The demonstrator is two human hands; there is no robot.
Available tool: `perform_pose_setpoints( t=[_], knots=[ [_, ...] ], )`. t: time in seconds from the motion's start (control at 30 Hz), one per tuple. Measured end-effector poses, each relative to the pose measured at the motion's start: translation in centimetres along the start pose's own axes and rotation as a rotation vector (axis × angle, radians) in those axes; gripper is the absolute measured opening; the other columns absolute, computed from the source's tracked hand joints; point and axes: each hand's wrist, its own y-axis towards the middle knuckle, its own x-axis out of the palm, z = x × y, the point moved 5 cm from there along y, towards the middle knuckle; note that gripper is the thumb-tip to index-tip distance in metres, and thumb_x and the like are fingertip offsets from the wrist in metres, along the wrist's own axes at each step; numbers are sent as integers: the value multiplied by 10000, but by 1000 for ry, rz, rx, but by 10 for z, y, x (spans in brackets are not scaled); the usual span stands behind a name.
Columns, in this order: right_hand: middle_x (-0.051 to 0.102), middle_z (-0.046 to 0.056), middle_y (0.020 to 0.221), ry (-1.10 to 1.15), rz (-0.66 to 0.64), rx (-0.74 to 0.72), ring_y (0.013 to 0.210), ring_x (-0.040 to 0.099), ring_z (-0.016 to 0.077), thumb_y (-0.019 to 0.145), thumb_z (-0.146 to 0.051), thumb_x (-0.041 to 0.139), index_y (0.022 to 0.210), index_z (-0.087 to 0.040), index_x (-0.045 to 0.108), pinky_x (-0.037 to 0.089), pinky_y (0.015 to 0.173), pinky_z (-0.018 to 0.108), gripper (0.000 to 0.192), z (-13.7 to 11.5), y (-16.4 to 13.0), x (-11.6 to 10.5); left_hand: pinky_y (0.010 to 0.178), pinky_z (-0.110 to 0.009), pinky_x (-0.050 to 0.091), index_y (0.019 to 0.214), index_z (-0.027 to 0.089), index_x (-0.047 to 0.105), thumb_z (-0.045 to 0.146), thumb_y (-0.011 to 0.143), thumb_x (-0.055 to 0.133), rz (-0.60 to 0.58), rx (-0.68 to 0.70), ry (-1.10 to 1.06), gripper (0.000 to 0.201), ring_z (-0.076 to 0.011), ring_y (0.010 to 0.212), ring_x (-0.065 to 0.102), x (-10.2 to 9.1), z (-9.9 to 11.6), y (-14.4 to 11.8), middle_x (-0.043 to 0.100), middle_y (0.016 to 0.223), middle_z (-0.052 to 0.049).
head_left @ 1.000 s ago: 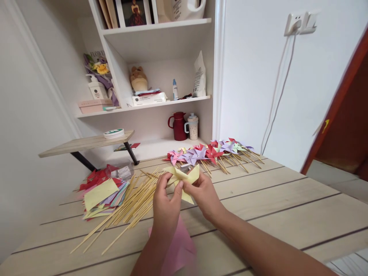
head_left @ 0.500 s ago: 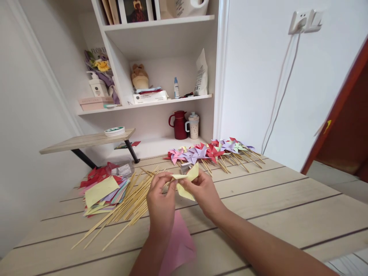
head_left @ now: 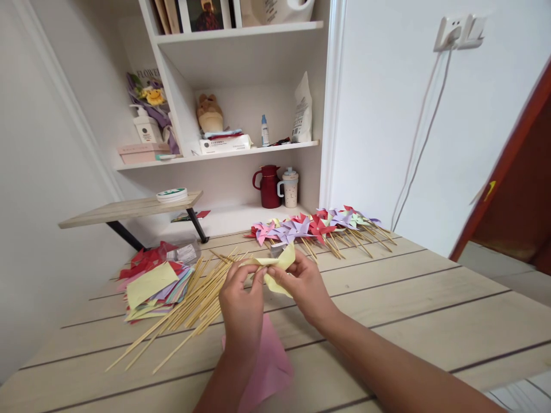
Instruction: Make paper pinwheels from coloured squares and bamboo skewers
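Note:
A folded yellow paper piece [head_left: 278, 268] is pinched between both hands just above the wooden table [head_left: 430, 310]. My left hand [head_left: 241, 304] grips its left flaps with thumb and fingertips. Holding the right side is my right hand [head_left: 303, 287]. Left of the hands lies a loose pile of bamboo sticks [head_left: 189, 310]. A pink paper sheet [head_left: 269, 367] lies flat under my left forearm. Finished paper pinwheels on sticks [head_left: 318, 226] lie in a row at the table's back.
A stack of coloured paper squares [head_left: 152, 284] sits at the left, with a small clear box [head_left: 185, 252] behind it. A white shelf unit [head_left: 241, 149] holds a red jug [head_left: 267, 187], a cup and bottles. A low wooden side shelf [head_left: 129, 209] juts out left.
My hands have kept folding the yellow paper; its flaps are drawn closer together and flatter than a second ago. My view has shifted slightly.

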Motion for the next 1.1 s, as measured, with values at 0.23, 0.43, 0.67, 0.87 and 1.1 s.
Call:
perform_pose_setpoints(
  t=[0.23, 0.43, 0.67, 0.87, 1.1],
  knots=[
    [695, 0, 772, -69, 24, -16, 688, 616, 162, 739, -308, 759, 1081, -210, 648, 490, 637, 273, 373, -2, 0, -1, 723, -259, 538, 773, 202, 682, 151, 821, 660, 60, 173, 49, 73, -161, 795, 683, -1, 6, -2, 706, 826, -16],
    [709, 56, 818, -225, 42, -70, 739, 600, 190, 749, -334, 712, 848, -170, 712, 480, 684, 308, 192, -6, 1, -4, 772, -252, 533, 808, 195, 658, 67, 829, 640, 42, 237, 41, 131, -144, 828, 670, -2, 8, -3, 690, 851, -10],
    [623, -5, 691, -353, 137, -236, 657, 537, 152, 790, -276, 635, 740, -191, 610, 437, 626, 269, 102, -21, -5, -8, 804, -274, 514, 847, 203, 644, 3, 821, 624, 16, 347, 72, 202, -151, 885, 642, 0, 14, -12, 665, 905, -15],
    [653, 3, 747, -371, 116, -277, 711, 585, 167, 809, -259, 640, 804, -198, 637, 465, 672, 276, 61, -23, -7, -9, 833, -327, 496, 965, 206, 652, -20, 832, 588, 54, 473, 127, 270, -168, 903, 616, -2, 20, -18, 658, 957, -26],
    [709, 29, 864, -376, 61, -319, 793, 644, 184, 823, -249, 645, 908, -220, 705, 497, 709, 283, 108, -23, -8, -10, 850, -372, 448, 960, 221, 659, -18, 833, 578, 81, 490, 178, 282, -183, 899, 592, -6, 20, -17, 644, 952, -25]
  ],
)
